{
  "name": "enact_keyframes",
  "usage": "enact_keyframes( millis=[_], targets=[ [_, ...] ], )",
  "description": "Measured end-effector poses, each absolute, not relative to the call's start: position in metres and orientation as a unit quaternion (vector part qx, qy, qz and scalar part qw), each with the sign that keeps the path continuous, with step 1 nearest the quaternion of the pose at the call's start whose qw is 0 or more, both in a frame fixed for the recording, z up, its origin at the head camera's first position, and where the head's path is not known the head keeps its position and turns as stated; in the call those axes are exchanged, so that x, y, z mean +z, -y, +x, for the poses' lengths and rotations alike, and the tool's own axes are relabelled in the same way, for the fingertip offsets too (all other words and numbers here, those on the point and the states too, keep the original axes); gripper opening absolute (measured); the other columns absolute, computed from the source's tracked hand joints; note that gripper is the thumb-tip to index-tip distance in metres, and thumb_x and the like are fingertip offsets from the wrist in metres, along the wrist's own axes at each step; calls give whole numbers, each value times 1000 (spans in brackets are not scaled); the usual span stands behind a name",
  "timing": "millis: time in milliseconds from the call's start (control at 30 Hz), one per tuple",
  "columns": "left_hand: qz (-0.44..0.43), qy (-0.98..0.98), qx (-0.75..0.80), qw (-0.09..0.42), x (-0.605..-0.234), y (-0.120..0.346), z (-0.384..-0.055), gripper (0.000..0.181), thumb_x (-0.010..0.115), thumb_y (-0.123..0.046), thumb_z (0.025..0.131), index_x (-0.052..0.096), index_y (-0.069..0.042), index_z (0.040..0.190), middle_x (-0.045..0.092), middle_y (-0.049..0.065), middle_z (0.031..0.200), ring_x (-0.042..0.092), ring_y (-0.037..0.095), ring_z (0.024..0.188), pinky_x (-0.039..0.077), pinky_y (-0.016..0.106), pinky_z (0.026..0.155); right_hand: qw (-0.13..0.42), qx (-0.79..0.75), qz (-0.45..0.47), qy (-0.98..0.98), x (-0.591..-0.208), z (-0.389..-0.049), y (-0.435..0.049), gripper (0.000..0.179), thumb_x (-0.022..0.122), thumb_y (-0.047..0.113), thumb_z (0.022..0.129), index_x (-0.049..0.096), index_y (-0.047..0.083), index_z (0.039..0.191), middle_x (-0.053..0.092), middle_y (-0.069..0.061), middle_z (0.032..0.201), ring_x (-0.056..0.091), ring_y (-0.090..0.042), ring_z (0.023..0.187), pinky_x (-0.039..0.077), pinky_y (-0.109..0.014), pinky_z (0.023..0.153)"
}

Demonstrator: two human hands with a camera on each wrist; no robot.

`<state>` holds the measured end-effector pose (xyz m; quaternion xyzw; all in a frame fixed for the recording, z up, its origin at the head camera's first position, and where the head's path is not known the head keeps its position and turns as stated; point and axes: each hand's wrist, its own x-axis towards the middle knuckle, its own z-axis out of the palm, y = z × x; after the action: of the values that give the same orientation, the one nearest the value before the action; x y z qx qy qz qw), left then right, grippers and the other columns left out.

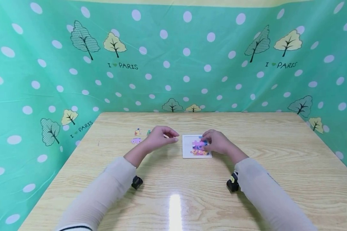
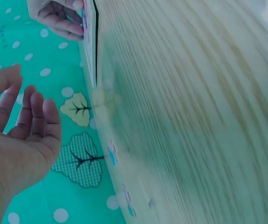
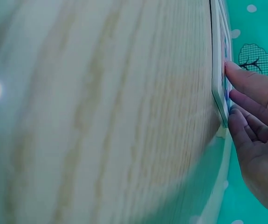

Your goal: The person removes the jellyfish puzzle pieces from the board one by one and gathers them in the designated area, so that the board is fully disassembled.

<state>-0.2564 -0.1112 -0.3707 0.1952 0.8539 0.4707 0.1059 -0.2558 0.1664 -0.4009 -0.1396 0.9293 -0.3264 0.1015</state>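
White puzzle tray (image 1: 187, 151) lies flat on the far half of the wood-grain table (image 1: 266, 138), a little right of the middle. Joined puzzle pieces (image 1: 199, 150) cover its right part: pink and purple mostly, yellow-orange along the near edge, blue at the far right. Left strip of the tray bare.

Right hand (image 1: 218, 142) over the tray's right side, thumb apart from the fingers, tips touching the pieces. Left hand (image 1: 161, 138) just left of the tray, above the table; fingers loosely bent, thumb clear of them, nothing held.

Farther left, loose: a yellow piece (image 1: 137, 132), a purple piece (image 1: 136, 141) nearer, and a green piece (image 1: 148, 132), its outline uncertain, seemingly part-hidden by the left hand. Green dotted cloth (image 1: 150, 41) hangs beyond the far edge.
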Motion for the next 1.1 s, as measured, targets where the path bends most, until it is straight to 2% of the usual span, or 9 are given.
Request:
enact_keyframes(
  millis=[233,367,667,933,1100],
  targets=[
    [215,-851,466,109,-371,99,-257,21,74,-16,88,74,-4,105,68,0,91,60,19,89,51,31,72,91,-319,-148,-932,-401,-252,-165,33,77,14,84,70,1,114,51,-16,136,47,-37,125,40,-48,104],
    [230,-851,460,111,-372,93,-258,22,74,-14,88,73,-2,106,68,0,91,60,18,88,51,30,72,83,-306,-152,-936,-401,-251,-163,32,77,16,85,71,1,112,51,-16,134,43,-39,128,36,-50,107],
    [236,-851,451,128,-376,79,-260,18,74,-13,87,75,-4,102,70,-2,95,60,15,89,51,28,75,68,-280,-188,-939,-401,-249,-162,36,78,20,85,71,2,116,54,-17,133,43,-40,128,32,-53,109],
    [232,-861,429,147,-381,71,-262,16,76,-14,84,77,-12,101,69,-4,101,59,15,95,50,30,84,73,-282,-187,-938,-402,-248,-165,40,81,21,82,71,5,117,55,-13,136,42,-38,131,31,-53,110],
    [230,-867,415,151,-382,68,-265,18,77,-14,84,76,-11,102,69,-2,101,58,15,95,49,30,86,70,-283,-216,-932,-402,-249,-169,42,82,21,81,71,4,117,59,-12,132,45,-36,129,33,-52,109]
  ],
)
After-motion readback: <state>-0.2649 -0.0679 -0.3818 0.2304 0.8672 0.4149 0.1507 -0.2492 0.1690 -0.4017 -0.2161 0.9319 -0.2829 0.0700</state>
